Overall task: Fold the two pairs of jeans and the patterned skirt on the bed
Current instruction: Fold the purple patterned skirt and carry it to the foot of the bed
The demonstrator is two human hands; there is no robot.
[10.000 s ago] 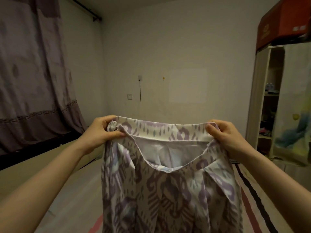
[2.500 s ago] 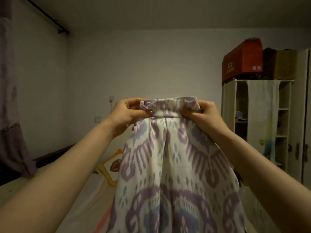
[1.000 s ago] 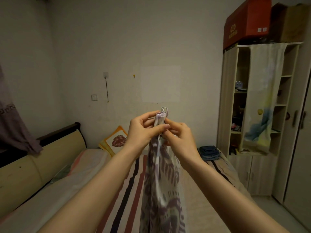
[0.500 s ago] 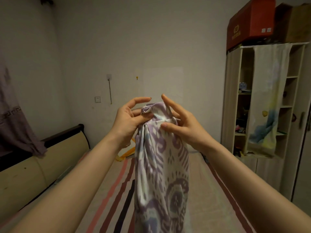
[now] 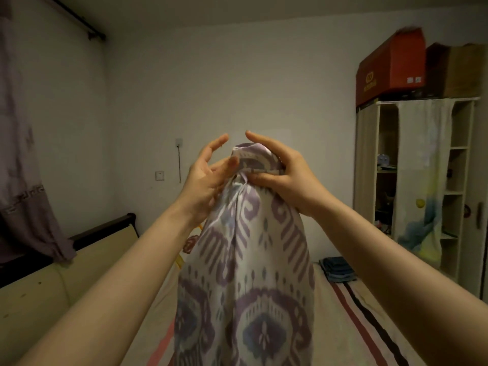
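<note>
Skirt: the patterned skirt (image 5: 245, 260) hangs in the air above the striped bed (image 5: 369, 326), doubled lengthwise, waistband on top.
Right hand: the right hand (image 5: 285, 175) pinches the gathered waistband.
Left hand: the left hand (image 5: 208, 178) is released, fingers spread just left of the cloth.
Change: half a second ago both hands held the waistband; now only the right does, probably so the left can regrip lower.
Jeans: the folded jeans (image 5: 338, 269) lie far right on the bed.

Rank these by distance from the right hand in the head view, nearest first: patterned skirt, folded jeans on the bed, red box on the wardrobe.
1. Patterned skirt: gripped by the right hand.
2. Folded jeans: lower right, on the bed.
3. Red box: upper right, atop the wardrobe.
</note>
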